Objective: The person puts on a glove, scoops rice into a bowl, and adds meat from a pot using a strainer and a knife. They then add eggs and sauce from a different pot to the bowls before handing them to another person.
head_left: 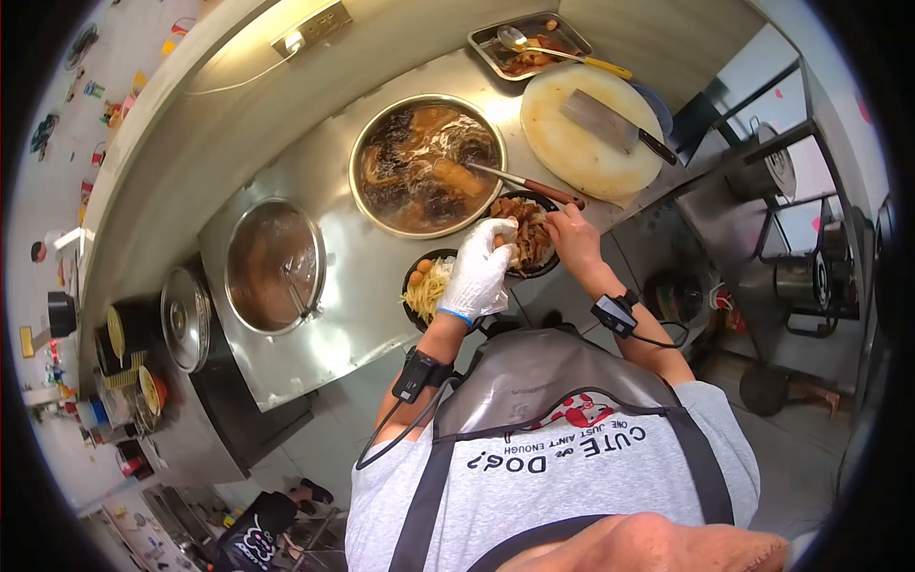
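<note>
My left hand (pixel 479 267), in a white glove with a blue cuff, is over the left edge of a black bowl (pixel 540 271) of chopped brown meat (pixel 530 232). Its curled fingers close around a light-brown rounded piece of food at the meat; the glove hides part of it. My right hand (pixel 573 237) is bare, its fingers bent and pressed together at the bowl's right rim. Partly behind the glove is a second black bowl (pixel 407 303) with shredded pale-yellow food (pixel 431 289) and brown eggs (pixel 419 272).
Beyond the bowls, a round pot (pixel 356 191) of brown broth holds a wooden-handled ladle (pixel 530 183). A cleaver (pixel 600 119) lies on the round chopping board (pixel 543 105). Behind it stands a metal tray (pixel 486 63) with a spoon. Another pot (pixel 274 262) is set into the counter (pixel 348 329) at left.
</note>
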The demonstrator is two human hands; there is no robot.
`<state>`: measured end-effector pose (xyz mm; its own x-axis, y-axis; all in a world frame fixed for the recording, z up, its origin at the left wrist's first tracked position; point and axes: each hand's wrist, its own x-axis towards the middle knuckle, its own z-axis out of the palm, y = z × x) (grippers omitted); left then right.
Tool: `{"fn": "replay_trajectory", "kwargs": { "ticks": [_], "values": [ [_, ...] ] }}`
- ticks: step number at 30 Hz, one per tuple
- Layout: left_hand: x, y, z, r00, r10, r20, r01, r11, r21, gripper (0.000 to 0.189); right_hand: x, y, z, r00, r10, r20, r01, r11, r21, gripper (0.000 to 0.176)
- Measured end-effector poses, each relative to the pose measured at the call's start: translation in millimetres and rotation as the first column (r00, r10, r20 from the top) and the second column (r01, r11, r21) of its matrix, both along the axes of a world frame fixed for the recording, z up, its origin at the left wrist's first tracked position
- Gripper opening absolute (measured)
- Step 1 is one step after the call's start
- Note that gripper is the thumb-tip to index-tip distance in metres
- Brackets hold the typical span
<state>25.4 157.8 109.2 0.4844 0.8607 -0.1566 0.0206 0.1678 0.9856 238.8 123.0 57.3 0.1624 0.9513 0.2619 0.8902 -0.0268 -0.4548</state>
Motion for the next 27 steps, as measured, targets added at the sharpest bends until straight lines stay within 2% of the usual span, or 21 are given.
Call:
{"fn": "replay_trajectory", "kwargs": {
  "ticks": [2,4,5,7,9,11,13,14,15,16,17,19,20,21,23,25,27],
  "values": [
    [-1,-3,-3,0.999,0.031,-0.04,-0.029,0.998,0.049,0.031,1,-1,8,0.998,0.044,-0.038,-0.043,0.999,0.021,0.011],
    [2,-9,9,0.996,0.091,-0.002,-0.091,0.992,-0.083,0.034,1,0,18,0.99,0.091,-0.105,-0.087,0.995,0.044,0.016],
    [3,-11,8,0.994,0.113,-0.007,-0.114,0.99,-0.087,0.034,2,1,19,0.987,0.113,-0.11,-0.109,0.993,0.039,0.016],
    [7,-15,9,0.985,0.171,-0.036,-0.174,0.979,-0.104,0.035,3,4,23,0.935,0.332,-0.123,-0.334,0.942,0.001,0.019],
    [13,-21,9,0.973,0.222,-0.069,-0.228,0.967,-0.11,0.038,6,9,28,0.897,0.425,-0.117,-0.43,0.903,-0.012,0.022],
    [18,-30,-1,0.95,0.245,-0.194,-0.238,0.969,0.063,0.039,9,11,25,0.854,0.507,-0.122,-0.512,0.859,-0.02,0.026],
    [29,-37,13,0.926,0.263,-0.272,-0.243,0.964,0.107,0.039,17,16,19,0.851,0.516,-0.1,-0.52,0.853,-0.03,0.033],
    [35,-41,11,0.897,0.284,-0.339,-0.228,0.954,0.195,0.038,21,17,17,0.844,0.525,-0.107,-0.53,0.847,-0.024,0.033],
    [42,-44,10,0.864,0.307,-0.4,-0.205,0.939,0.277,0.038,26,18,17,0.853,0.5,-0.152,-0.507,0.862,-0.006,0.034],
    [50,-47,13,0.849,0.347,-0.399,-0.149,0.881,0.449,0.037,32,17,18,0.86,0.472,-0.195,-0.48,0.877,0.006,0.035],
    [57,-49,10,0.845,0.35,-0.404,-0.152,0.882,0.446,0.037,38,15,19,0.856,0.476,-0.201,-0.485,0.874,0.004,0.035],
    [69,-49,-3,0.812,0.362,-0.457,0.083,0.704,0.705,0.036,48,12,29,0.852,0.441,-0.283,-0.443,0.894,0.059,0.035],
    [75,-49,-8,0.741,0.348,-0.574,0.241,0.661,0.711,0.035,54,10,33,0.85,0.44,-0.289,-0.442,0.895,0.064,0.035],
    [80,-49,-13,0.737,0.349,-0.579,0.248,0.657,0.712,0.035,61,7,38,0.852,0.436,-0.289,-0.435,0.898,0.07,0.035],
    [86,-50,-22,0.677,0.291,-0.676,0.408,0.615,0.674,0.035,73,1,48,0.854,0.431,-0.291,-0.425,0.901,0.087,0.034],
    [89,-51,-25,0.656,0.336,-0.676,0.431,0.568,0.701,0.035,84,-5,56,0.862,0.421,-0.283,-0.418,0.905,0.075,0.034],
    [88,-51,-27,0.684,0.37,-0.629,0.401,0.53,0.747,0.034,92,-11,59,0.858,0.412,-0.306,-0.409,0.909,0.078,0.034]
  ]
}}
